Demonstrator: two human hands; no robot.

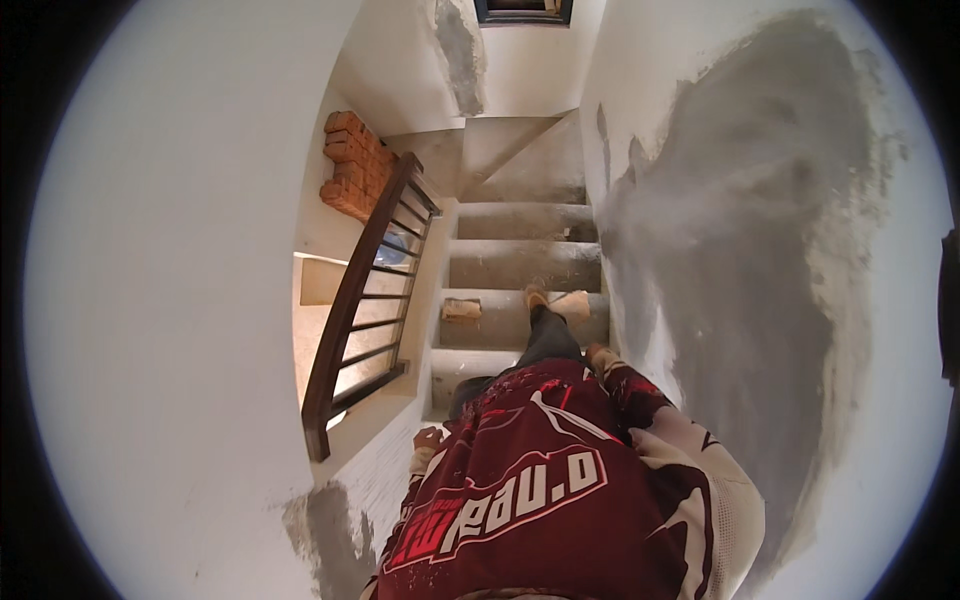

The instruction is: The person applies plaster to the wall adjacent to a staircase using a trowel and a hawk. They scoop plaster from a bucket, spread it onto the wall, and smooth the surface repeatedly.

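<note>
My left hand (pixel 428 438) hangs low beside my body, near the white wall on the left. Its fingers look curled in, and nothing shows in them. My right hand (pixel 600 357) is at my right side, close to the right wall; the sleeve and its small size hide how the fingers lie. I stand on a concrete staircase (pixel 523 264) leading down, one foot (pixel 536 298) forward on a step. On that step lie a tan block (pixel 461 309) left of the foot and a pale flat piece (pixel 573 304) right of it.
A dark wooden handrail (pixel 345 300) with bars runs down the left side. Beyond it is a stack of orange bricks (pixel 357 168) against the wall. The right wall (pixel 740 220) carries a large grey plaster patch. A dark-framed opening (pixel 523 12) shows at the far end.
</note>
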